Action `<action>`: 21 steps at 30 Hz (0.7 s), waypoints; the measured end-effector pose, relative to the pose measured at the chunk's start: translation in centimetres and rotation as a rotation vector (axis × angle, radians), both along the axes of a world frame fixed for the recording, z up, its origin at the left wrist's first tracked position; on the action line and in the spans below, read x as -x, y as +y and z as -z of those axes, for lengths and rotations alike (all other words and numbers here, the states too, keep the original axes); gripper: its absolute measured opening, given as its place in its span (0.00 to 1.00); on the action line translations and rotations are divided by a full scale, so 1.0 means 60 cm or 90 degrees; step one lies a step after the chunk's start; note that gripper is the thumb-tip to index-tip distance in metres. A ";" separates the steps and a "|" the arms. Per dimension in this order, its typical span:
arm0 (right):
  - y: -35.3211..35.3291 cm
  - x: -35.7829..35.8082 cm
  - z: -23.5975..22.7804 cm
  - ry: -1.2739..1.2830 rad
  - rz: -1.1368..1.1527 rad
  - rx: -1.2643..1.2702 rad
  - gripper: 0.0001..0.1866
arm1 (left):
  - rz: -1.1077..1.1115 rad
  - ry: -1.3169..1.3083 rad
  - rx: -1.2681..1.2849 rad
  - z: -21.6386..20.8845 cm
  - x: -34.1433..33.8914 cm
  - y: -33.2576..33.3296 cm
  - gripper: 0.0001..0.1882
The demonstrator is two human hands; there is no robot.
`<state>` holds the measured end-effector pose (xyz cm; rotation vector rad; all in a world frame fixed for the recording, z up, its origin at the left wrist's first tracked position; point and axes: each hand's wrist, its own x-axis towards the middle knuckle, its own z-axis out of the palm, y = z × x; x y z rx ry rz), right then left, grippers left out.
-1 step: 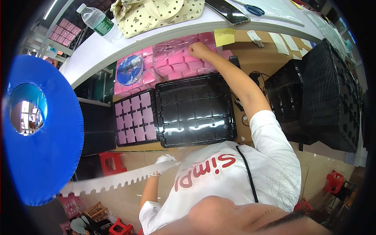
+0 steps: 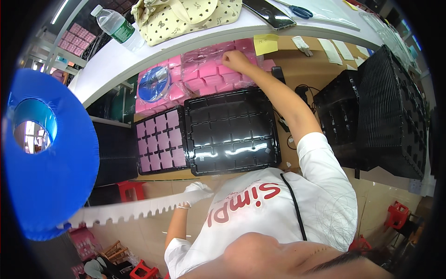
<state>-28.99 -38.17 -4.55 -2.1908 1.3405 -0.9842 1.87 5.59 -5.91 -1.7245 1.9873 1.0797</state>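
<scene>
My left hand (image 2: pixel 197 191), in a white glove, is low in the picture at the end of a long white notched strip (image 2: pixel 125 210), closed on it as far as the blur shows. The strip runs left to the lower edge of a big blue reel (image 2: pixel 69 167) with a round hole. My bare right hand (image 2: pixel 236 61) is closed above pink blocks (image 2: pixel 218 74) under clear plastic film; whatever its fingers hold is hidden. Between my arms lies a black compartment tray (image 2: pixel 232 125), and left of it a smaller black tray with pink pieces (image 2: pixel 160 139).
Tall stacks of black trays stand at the right (image 2: pixel 390 111) and left (image 2: pixel 114 149). A blue ring (image 2: pixel 154 83) lies on the pink blocks. The white shelf (image 2: pixel 186 46) carries a bottle (image 2: pixel 118 28), cloth bag (image 2: pixel 186 18), phone (image 2: pixel 269 13) and scissors (image 2: pixel 301 11).
The blue reel has turned or shifted slightly, and the white strip beside it sits a little higher. My right hand has moved very slightly left.
</scene>
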 end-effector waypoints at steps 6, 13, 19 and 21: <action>0.126 0.016 -0.022 -0.162 0.009 0.212 0.05 | 0.080 -0.595 0.477 -0.051 -0.110 -0.151 0.11; 0.266 0.009 -0.015 -0.140 -0.049 0.261 0.10 | -0.640 1.059 -0.235 -0.025 -0.002 -0.366 0.51; 0.263 0.079 0.111 -0.560 0.284 -0.217 0.22 | -0.511 1.037 -0.062 0.090 -0.045 -0.480 0.42; 0.276 0.085 0.113 -0.741 0.118 -0.468 0.19 | -0.583 0.852 0.058 0.120 -0.057 -0.488 0.27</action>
